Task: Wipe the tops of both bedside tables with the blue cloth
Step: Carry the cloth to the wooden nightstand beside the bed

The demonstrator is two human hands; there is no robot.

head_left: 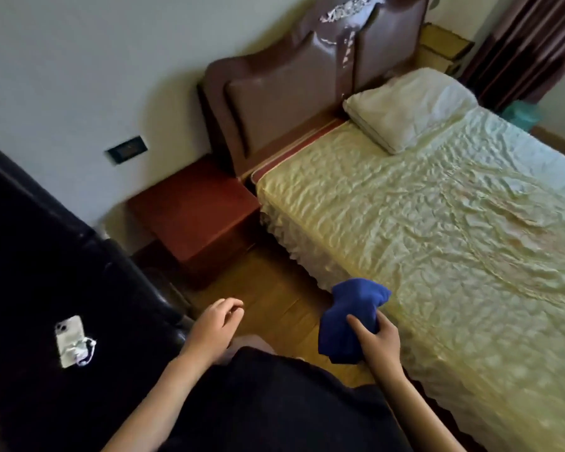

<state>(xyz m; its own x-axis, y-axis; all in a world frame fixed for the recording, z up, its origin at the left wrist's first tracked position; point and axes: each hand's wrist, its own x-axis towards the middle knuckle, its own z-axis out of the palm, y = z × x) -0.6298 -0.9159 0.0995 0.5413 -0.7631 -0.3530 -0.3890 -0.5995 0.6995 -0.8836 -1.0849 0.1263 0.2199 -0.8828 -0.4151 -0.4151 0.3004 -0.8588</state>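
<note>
My right hand (377,340) grips a bunched blue cloth (349,316) over the wooden floor, close to the bed's near edge. My left hand (214,324) hangs empty with loosely curled fingers, left of the cloth. A dark red bedside table (193,203) stands ahead against the wall, left of the bed, its top bare. A second, lighter bedside table (442,44) shows at the far side of the headboard, partly hidden.
The bed (437,223) with a pale green cover and a pillow (408,106) fills the right. A black sofa (46,256) on the left carries a phone (69,337). A strip of wooden floor (274,298) runs between sofa and bed. Curtains (529,44) hang at the far right.
</note>
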